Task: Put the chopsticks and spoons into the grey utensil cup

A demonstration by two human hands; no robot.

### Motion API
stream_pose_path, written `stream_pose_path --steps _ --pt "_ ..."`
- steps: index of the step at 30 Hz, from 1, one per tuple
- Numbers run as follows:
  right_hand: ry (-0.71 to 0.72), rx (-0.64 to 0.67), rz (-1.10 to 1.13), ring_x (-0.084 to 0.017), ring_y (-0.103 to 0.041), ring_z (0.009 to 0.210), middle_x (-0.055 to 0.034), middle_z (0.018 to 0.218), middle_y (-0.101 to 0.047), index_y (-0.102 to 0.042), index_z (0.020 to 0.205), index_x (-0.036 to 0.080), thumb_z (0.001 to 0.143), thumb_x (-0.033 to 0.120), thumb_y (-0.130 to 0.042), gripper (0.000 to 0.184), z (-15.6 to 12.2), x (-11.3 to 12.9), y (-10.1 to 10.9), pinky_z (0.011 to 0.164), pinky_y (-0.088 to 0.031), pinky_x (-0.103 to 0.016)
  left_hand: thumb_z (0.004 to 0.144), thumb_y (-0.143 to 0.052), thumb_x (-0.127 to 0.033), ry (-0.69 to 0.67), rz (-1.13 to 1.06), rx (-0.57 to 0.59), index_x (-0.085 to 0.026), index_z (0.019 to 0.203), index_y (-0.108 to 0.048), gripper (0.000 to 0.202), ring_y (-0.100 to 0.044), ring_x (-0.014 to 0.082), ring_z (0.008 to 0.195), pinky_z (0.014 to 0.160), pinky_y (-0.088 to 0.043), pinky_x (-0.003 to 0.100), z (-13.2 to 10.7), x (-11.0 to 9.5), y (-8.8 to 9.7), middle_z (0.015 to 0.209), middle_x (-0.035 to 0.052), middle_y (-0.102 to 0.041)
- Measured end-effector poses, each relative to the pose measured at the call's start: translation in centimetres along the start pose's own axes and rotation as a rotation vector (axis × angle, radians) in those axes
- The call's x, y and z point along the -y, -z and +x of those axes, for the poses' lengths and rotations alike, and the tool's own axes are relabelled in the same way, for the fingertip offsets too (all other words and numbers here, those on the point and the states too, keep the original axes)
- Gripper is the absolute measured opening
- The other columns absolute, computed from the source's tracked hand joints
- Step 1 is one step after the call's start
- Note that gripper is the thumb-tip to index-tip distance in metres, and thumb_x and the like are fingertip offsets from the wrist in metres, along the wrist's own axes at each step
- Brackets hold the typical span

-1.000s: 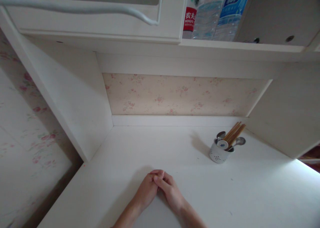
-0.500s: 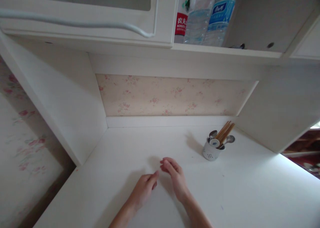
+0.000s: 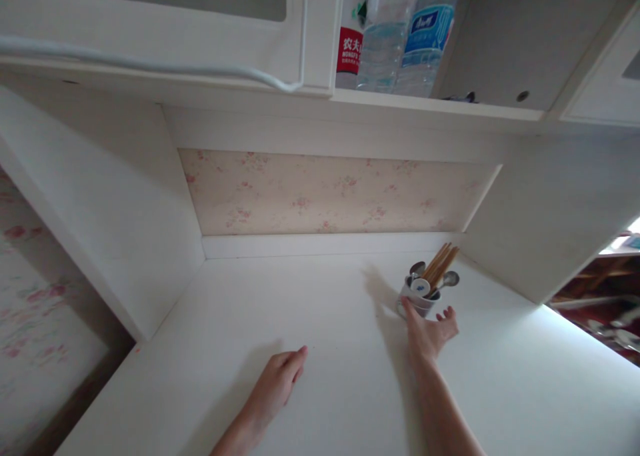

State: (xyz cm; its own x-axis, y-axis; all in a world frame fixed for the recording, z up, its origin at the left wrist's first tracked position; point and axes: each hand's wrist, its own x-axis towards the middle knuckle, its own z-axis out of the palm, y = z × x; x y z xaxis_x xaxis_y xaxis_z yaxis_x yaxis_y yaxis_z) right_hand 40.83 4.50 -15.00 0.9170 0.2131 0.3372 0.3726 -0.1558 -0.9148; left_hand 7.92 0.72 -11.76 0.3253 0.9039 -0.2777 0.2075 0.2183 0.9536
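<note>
My right hand (image 3: 429, 335) reaches to a small white utensil holder (image 3: 427, 305) at the back right of the white tabletop (image 3: 330, 303). Thumb and fingers are spread apart, the thumb at the holder's left side and the fingers by its right; whether they touch it I cannot tell. Wooden chopsticks (image 3: 442, 263), metal spoons (image 3: 451, 279) and a white round-ended piece with a blue mark (image 3: 421, 287) stick up out of the holder. Nearer the middle, my left hand (image 3: 277, 377) hovers over the surface, fingers curled and thumb pressed on them, with nothing visible in it.
Overhead, a white cabinet (image 3: 240, 53) spans the view. Plastic bottles (image 3: 383, 49) stand on its open shelf at the right. Side panels (image 3: 560, 209) bound the tabletop, and flowered wallpaper (image 3: 320, 189) covers the back. Blurred objects (image 3: 600, 303) show beyond the right panel.
My right hand has moved from beside the left one, right and forward to the utensil holder, and its fingers have opened. My left hand stays curled. The view has shifted slightly.
</note>
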Motion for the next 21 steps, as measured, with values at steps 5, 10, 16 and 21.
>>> stream_pose_path --steps 5,10,16,21 --pt "-0.049 0.181 0.087 -0.032 -0.059 0.099 -0.0135 0.113 -0.062 -0.048 0.124 0.016 0.058 0.054 -0.077 0.081 1.1 0.4 -0.6 0.082 -0.046 -0.043 0.075 -0.051 -0.072 0.026 -0.068 0.029 -0.022 0.058 -0.033 0.056 -0.015 0.0057 0.042 0.044 -0.010 0.024 0.1 0.0 0.0 0.048 -0.0106 -0.021" --pt "-0.069 0.285 0.187 -0.024 -0.061 0.081 -0.0071 0.096 -0.066 -0.056 0.107 0.018 0.061 0.050 -0.076 0.059 -0.3 2.4 -0.3 0.071 -0.047 -0.035 0.073 -0.061 -0.064 0.023 -0.276 0.062 -0.021 0.063 -0.033 0.053 -0.013 0.0038 0.043 0.043 -0.009 0.022 -0.1 -0.3 0.2 0.053 -0.0116 -0.025" --pt "-0.087 0.736 0.363 -0.019 -0.059 0.076 -0.0035 0.090 -0.066 -0.056 0.108 0.019 0.065 0.046 -0.077 0.055 -6.0 5.4 0.4 0.064 -0.046 -0.028 0.082 -0.063 -0.047 -0.079 -0.663 0.002 -0.020 0.082 -0.050 0.030 -0.043 0.0053 0.050 0.046 -0.031 0.019 -0.3 -0.9 0.8 0.072 -0.0060 -0.050" --pt "-0.134 1.277 0.465 -0.021 -0.057 0.080 -0.0034 0.088 -0.066 -0.058 0.112 0.018 0.071 0.045 -0.074 0.051 -11.3 8.2 2.7 0.066 -0.044 -0.028 0.084 -0.062 -0.040 -0.072 -1.000 -0.076 -0.022 0.114 -0.057 0.036 -0.063 0.0169 0.081 0.068 -0.049 0.029 -0.2 -1.6 1.8 0.100 0.0049 -0.063"
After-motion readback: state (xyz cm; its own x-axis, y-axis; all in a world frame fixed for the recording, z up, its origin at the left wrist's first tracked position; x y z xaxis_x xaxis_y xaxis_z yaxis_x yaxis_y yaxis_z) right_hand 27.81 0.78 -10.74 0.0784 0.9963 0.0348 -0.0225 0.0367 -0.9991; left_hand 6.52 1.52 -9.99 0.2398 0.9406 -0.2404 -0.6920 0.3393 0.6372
